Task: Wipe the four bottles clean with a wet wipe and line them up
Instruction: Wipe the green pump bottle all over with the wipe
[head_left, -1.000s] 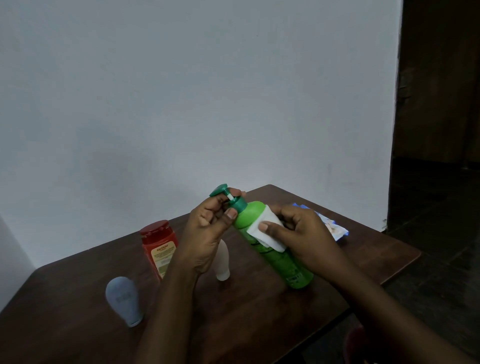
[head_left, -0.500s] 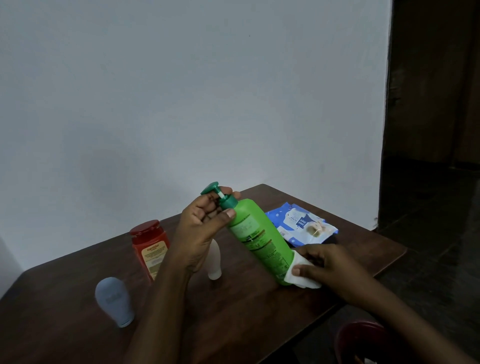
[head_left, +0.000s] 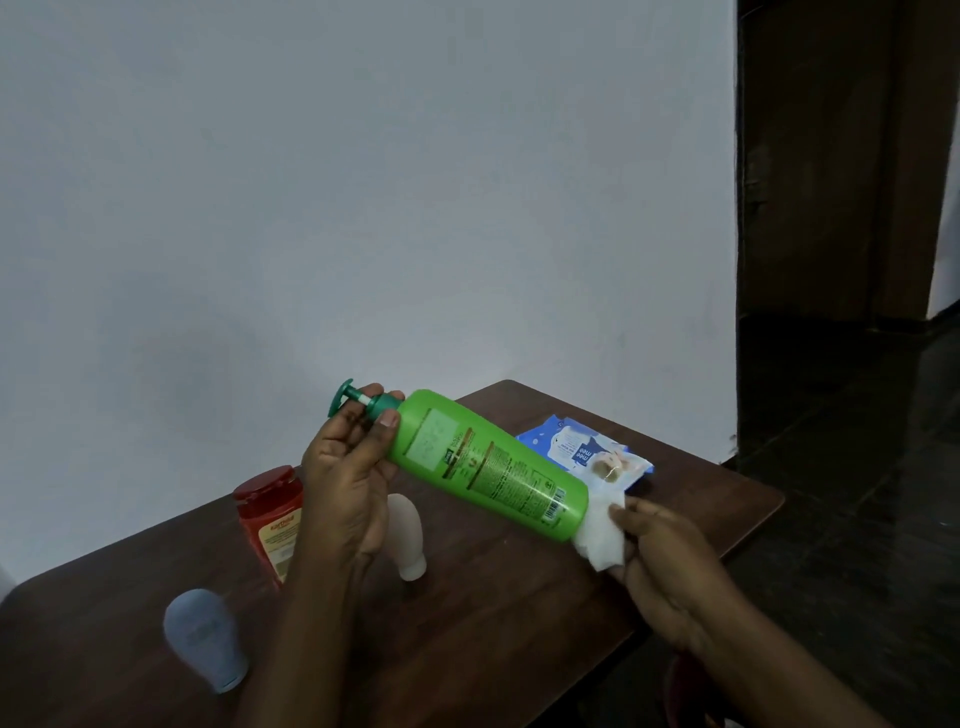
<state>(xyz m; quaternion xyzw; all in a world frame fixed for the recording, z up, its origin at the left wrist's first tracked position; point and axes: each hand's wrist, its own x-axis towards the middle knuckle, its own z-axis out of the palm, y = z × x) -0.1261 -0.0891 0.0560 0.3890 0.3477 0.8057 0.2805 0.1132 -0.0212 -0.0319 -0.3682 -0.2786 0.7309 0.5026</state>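
Note:
A green pump bottle (head_left: 488, 462) is held tilted above the dark wooden table (head_left: 519, 613), pump end up to the left. My left hand (head_left: 348, 467) grips its neck just below the dark green pump. My right hand (head_left: 660, 561) presses a white wet wipe (head_left: 600, 535) against the bottle's base. A red bottle (head_left: 270, 514) stands behind my left wrist. A small white bottle (head_left: 410, 540) stands upside down, partly hidden by my left hand. A grey-blue bottle (head_left: 205, 639) stands cap-down at the front left.
A blue pack of wet wipes (head_left: 587, 452) lies at the table's far right, behind the green bottle. A pale wall runs behind the table. A dark doorway and floor lie to the right. A reddish object (head_left: 680, 686) shows below the table's front edge.
My right hand slid the wipe down the green bottle from near its shoulder to its base. The bottle is tilted flatter now. The wipes pack came into view behind it.

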